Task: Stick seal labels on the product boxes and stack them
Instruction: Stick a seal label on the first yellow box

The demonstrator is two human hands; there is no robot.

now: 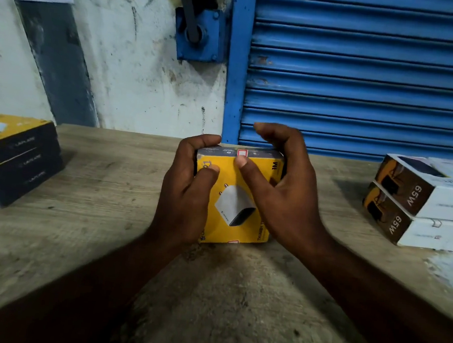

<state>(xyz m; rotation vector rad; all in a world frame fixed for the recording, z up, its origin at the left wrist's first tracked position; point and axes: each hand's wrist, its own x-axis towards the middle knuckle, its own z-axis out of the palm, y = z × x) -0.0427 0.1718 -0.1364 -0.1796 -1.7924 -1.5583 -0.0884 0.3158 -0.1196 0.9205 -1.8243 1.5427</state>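
Standing left of the left hand: stack of black cardboard boxes with yellow tops, well apart from it, on the worn wooden surface.
Left hand: grasping the left side of the yellow cardboard box, fingers curled over its far left corner, thumb on the top face.
Between the hands: the yellow cardboard box, printed with a white charger, top face up.
Far edge, by the right thumb tip: small red-and-white seal label folded over the edge.
Near edge: second seal label.
Right hand: grasping the box's right side, thumb pressed on the top face just beside the label, index finger raised.
Right of the right hand: stack of white cardboard boxes marked 65W, well apart.
Beyond the hands: blue ribbed metal shutter.
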